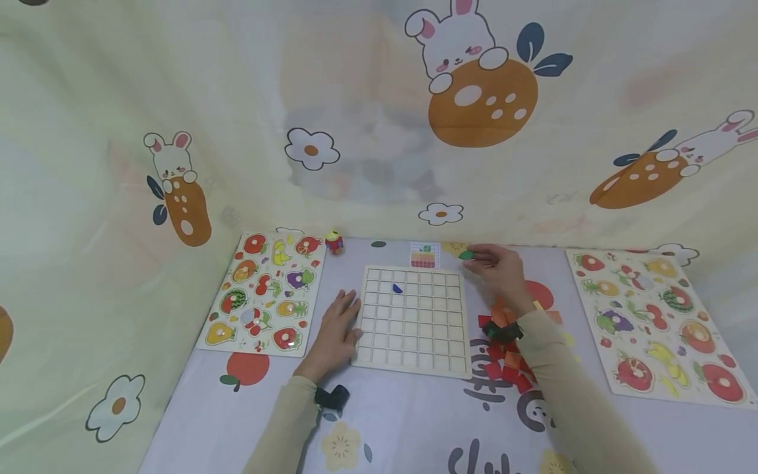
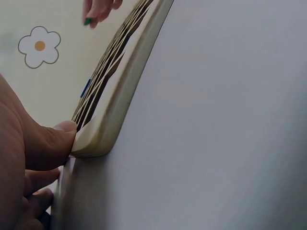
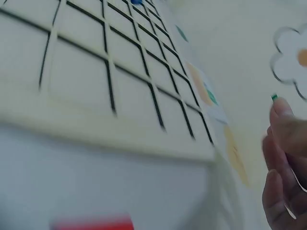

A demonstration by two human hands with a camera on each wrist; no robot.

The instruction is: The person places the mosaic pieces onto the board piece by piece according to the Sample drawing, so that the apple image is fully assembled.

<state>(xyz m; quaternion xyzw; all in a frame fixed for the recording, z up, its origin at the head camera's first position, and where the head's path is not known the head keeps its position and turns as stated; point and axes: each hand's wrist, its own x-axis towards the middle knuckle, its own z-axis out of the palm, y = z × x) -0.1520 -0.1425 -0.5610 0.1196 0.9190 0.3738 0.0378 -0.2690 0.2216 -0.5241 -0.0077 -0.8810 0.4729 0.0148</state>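
Note:
A pale wooden grid board (image 1: 412, 320) lies in the middle of the table with one blue piece (image 1: 397, 288) in an upper cell. My left hand (image 1: 336, 329) rests flat against the board's left edge, thumb (image 2: 61, 136) touching its corner (image 2: 96, 141). My right hand (image 1: 496, 266) hovers beyond the board's top right corner and pinches a small green piece (image 1: 466, 254), seen also as a green piece (image 2: 88, 21) in the left wrist view and as a green speck (image 3: 274, 97) at the fingertips in the right wrist view. A small pattern card (image 1: 425, 255) lies above the board.
Red and orange pieces (image 1: 506, 359) are heaped right of the board under my right forearm. Fruit peg puzzles lie at the left (image 1: 263, 293) and right (image 1: 657, 322). A tiny toy figure (image 1: 334, 242) stands at the back. A rabbit-print cloth (image 1: 379, 118) hangs behind.

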